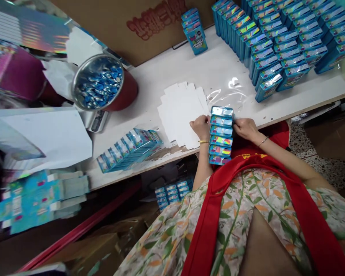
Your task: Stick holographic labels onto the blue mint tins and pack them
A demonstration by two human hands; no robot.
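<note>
At the table's front edge, close to the red apron, a row of several blue candy boxes [220, 131] stands between my two hands, with shiny narrow ends facing up. My left hand [200, 126] is closed at the row's left side near its far end. On the opposite side, my right hand [247, 129] has its fingers curled against the row; the fingertips of both are partly hidden. A fanned stack of white cards [181, 113] lies just left of my left hand. Clear plastic film [228, 94] glints on the table beyond the row.
Many blue boxes [268, 73] stand in rows at the back right, with a small group [199, 42] by a cardboard box [109, 23]. A metal pot [129, 88] holds small blue-and-silver pieces. Wrapped boxes [129, 149] lie at left. Flattened cartons [31, 199] sit lower left.
</note>
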